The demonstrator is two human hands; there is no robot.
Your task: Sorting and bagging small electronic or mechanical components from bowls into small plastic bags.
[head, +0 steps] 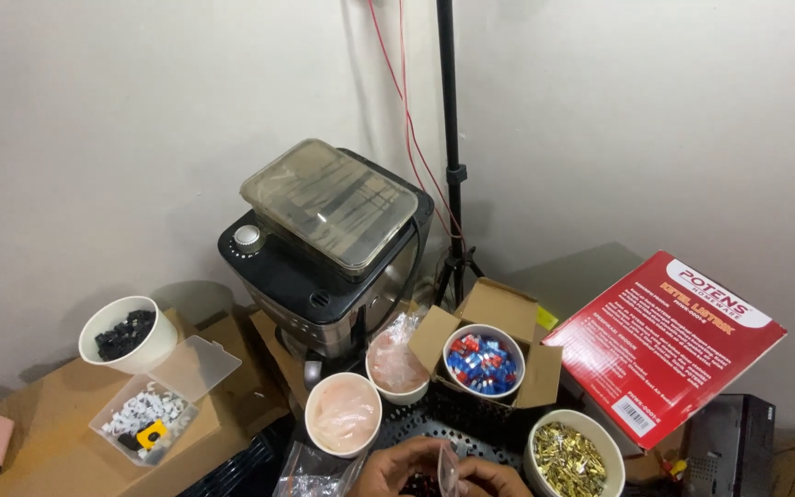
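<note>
Clear plastic, a small bag (446,468), sits between the two hands at the 6 o'clock edge of the view. The left hand (404,467) and the right hand (492,477) both pinch it, fingers closed on the film, with small dark red pieces (419,483) showing inside or just under it; which one I cannot tell. I judge the step to be the handling of these small pieces at the bag mouth, and the next move would need a firm pinch so nothing spills.

Counted, there are five white cups: one with black pieces (126,333) at 9 o'clock, two lined with thin film (343,414) near the middle, one with red and blue pieces (483,360) inside an open cardboard box (499,308), and one with brass pieces (569,458) at 5 o'clock. One black appliance (324,258) stands at 12 o'clock, one red box (664,336) at 3 o'clock.
</note>
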